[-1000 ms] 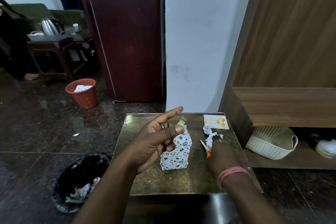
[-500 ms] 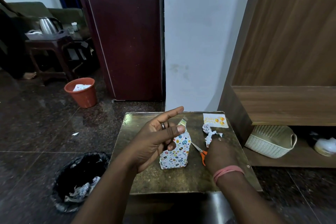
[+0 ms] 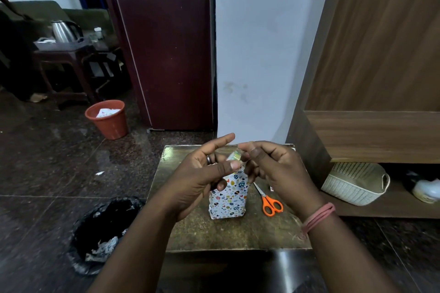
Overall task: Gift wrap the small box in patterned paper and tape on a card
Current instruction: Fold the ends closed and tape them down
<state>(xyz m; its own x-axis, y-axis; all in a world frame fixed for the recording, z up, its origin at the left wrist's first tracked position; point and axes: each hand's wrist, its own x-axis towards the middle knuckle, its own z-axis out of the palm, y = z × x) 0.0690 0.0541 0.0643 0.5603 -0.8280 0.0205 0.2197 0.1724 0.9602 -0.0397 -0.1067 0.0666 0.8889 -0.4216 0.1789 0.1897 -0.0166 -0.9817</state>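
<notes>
Patterned paper, white with coloured eggs and hearts, is covering the small box (image 3: 227, 197), which is standing upright near the middle of the brass-toned counter (image 3: 238, 233). Above it, a person's two hands are meeting over the far half of the counter: the left hand (image 3: 202, 173), wearing a ring, is pinching a small piece of tape (image 3: 232, 156) between thumb and a curled finger while its index finger is pointing out straight, and the right hand (image 3: 278, 169) is closing thumb and fingertips on the same piece from the other side. Whether the tape is touching the top of the box cannot be told, as the hands are hiding that part. Orange-handled scissors (image 3: 267, 200) are lying closed on the counter just to the right of the box, blades pointing toward the far edge. A pink band (image 3: 319, 217) is circling the right wrist. On the dark floor to the left of the counter a black-lined bin (image 3: 104, 233) is holding paper scraps, and a terracotta bucket (image 3: 107, 118) is standing farther back. A cream basket (image 3: 354, 183) is sitting on a low wooden shelf to the right.
</notes>
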